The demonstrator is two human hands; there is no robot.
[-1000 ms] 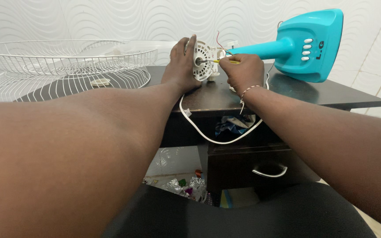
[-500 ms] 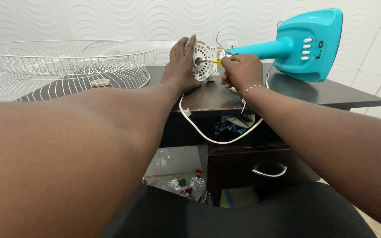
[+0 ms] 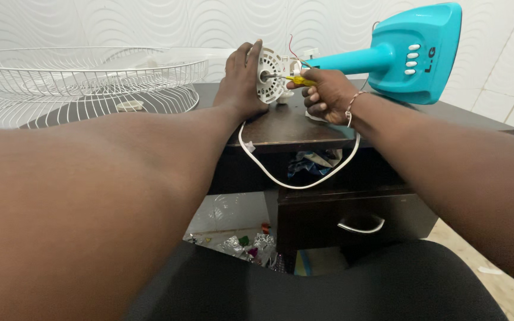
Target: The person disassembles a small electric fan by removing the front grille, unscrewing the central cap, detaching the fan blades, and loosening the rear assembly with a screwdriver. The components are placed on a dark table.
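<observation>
Turquoise fan base (image 3: 411,53), white motor housing (image 3: 270,74), yellow-handled screwdriver (image 3: 297,79), white wire grilles (image 3: 90,74), dark brown desk (image 3: 292,128), white wave-patterned wall (image 3: 150,24).

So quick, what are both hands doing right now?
Left hand: closed around the white fan motor housing, steadying it.
Right hand: closed on a yellow-handled screwdriver, tip at the housing.

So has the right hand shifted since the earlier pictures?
Yes. The right hand has rolled palm-up around the yellow screwdriver, staying beside the white motor housing.
</observation>
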